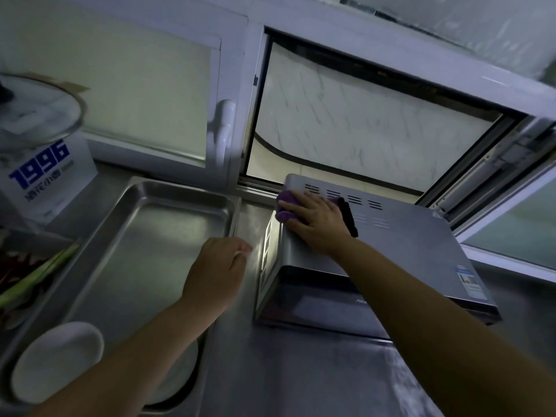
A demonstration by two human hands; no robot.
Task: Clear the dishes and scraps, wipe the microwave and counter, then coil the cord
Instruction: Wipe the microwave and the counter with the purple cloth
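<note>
While right hand [316, 219] presses cloth [285, 206], left hand [216, 272] seemingly idle

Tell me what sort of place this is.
Probably a commercial or canteen kitchen: a stainless steel counter, a large steel tray set on it, and a microwave beside a serving-hatch window. The right hand presses a purple cloth on the microwave's top.

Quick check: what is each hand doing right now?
Left hand: loosely curled, holding nothing, above the steel counter.
Right hand: flat, pressing the purple cloth onto the silver microwave.
</note>
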